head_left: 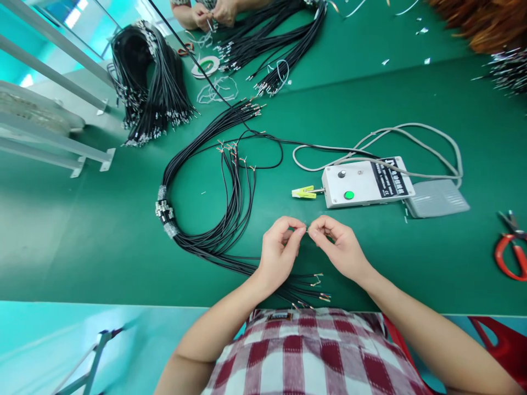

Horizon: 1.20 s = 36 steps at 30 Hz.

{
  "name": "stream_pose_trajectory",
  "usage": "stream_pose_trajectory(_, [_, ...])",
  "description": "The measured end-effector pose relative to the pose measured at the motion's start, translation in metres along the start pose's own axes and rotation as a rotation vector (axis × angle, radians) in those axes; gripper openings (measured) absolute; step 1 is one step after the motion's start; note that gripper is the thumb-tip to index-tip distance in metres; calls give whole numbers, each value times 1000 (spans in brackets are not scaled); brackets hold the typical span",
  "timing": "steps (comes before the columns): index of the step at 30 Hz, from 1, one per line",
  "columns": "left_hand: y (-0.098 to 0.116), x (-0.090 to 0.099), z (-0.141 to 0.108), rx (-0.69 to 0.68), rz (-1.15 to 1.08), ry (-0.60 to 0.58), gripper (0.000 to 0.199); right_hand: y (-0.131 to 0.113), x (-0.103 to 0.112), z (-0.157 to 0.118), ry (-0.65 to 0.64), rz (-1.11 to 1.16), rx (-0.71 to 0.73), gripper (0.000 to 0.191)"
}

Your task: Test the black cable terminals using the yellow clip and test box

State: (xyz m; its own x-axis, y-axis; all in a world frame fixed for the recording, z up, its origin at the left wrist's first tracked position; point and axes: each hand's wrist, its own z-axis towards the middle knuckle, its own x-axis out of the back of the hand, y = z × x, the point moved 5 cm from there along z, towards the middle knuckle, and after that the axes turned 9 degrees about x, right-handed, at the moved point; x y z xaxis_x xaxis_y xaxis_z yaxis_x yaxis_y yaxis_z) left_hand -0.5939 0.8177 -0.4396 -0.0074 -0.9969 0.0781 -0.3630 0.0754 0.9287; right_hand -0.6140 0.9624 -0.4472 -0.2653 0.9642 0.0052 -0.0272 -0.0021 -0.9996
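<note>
The left hand [282, 249] and right hand [338, 246] pinch a fine wire end [307, 231] between them, black cables [193, 140] leftward, table edge [432, 314] nearer, scissors [499, 255] rightward, a white-lettered black label [389, 178] beyond.

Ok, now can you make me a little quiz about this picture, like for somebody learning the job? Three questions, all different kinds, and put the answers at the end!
1. True or false: the left hand and the right hand are stretched far apart.

2. What colour is the round, bright button on the box?
A) red
B) green
C) blue

3. Fill the gap: the bundle of wires nearest the hands is coloured ____.

Key:
1. False, they nearly meet.
2. B, green.
3. Black.
</note>
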Motion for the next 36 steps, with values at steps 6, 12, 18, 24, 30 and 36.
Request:
stream_pose_trajectory(6, [-6, 1, 9, -27, -74, -36, 22, -5, 12, 1, -10, -249, 157, 15])
stream_pose_trajectory(12, [-5, 1, 17, 0, -91, -59, 24, -28, 17, 5, -55, -795, 430, 18])
stream_pose_trajectory(18, [2, 6, 19, -113, 133, -63, 17, -32, 2, 20, -354, -1038, 629, 26])
stream_pose_trajectory(24, [3, 18, 45, -61, 18, -71, 19, -38, 11, 53, -329, -1209, 624, 20])
stream_pose_trajectory(30, [7, 33, 77, 3, -124, -16, 28, -31, 5, 92, -408, -1446, 600, 10])
stream_pose_trajectory(36, [0, 33, 96, 23, -136, -15, 24, -31, -3, 101, -468, -1542, 547, 9])
